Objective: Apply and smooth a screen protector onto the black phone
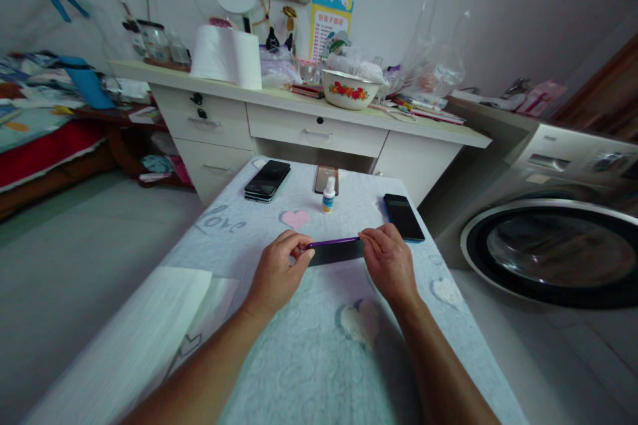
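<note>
A dark phone with a purple edge (pixel 336 250) is held between both hands above the cloth-covered table (pixel 299 345). My left hand (pixel 282 270) pinches its left end between thumb and fingers. At the other end, my right hand (pixel 389 262) grips the phone with its fingers pressed together. Just beyond the phone stands a small white bottle with a blue and yellow label (pixel 327 196). Behind the bottle lies a brownish phone or case (pixel 321 179). A stack of dark phones (pixel 268 179) rests at the far left, and another dark phone (pixel 404 218) lies beyond my right hand.
White paper or cloth (pixel 149 339) covers the table's left side. Behind the table is a white desk (pixel 279 94) with a paper roll (pixel 249 66), a flowered bowl (pixel 350 89) and plastic bags. A washing machine (pixel 538 146) stands at the right, a bed (pixel 44 146) at the left.
</note>
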`<state>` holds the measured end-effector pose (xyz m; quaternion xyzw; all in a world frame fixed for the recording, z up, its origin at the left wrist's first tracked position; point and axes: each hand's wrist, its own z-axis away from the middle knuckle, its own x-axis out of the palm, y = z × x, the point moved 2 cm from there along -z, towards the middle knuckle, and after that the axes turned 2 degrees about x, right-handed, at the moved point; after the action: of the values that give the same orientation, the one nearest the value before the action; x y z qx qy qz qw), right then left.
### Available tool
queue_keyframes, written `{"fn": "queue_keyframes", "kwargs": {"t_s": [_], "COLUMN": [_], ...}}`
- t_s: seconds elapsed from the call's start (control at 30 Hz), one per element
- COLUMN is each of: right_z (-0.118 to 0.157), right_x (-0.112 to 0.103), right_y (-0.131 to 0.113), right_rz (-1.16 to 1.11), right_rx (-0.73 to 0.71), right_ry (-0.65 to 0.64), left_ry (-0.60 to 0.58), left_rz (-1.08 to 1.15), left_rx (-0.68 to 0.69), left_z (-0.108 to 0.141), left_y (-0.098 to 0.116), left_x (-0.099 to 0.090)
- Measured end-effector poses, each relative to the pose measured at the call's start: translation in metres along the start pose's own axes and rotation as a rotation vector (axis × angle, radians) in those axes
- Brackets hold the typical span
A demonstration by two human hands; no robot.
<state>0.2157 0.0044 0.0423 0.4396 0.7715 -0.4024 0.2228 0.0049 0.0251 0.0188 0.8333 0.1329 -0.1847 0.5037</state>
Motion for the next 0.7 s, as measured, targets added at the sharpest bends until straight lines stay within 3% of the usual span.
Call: {"fn": "queue_keyframes", "kwargs": {"t_s": [0.7], "right_z": [-0.0046], "right_x": [-0.0056], "right_y": [0.0054], "right_rz": [-0.03], "right_rx": [0.097], "right_ry": [0.025], "left_ry": [0.005], "left_rz": [-0.013], "left_rx": [-0.042], "left_z": [-0.0001], "left_y": [0.002], "left_x": [-0.0005]}}
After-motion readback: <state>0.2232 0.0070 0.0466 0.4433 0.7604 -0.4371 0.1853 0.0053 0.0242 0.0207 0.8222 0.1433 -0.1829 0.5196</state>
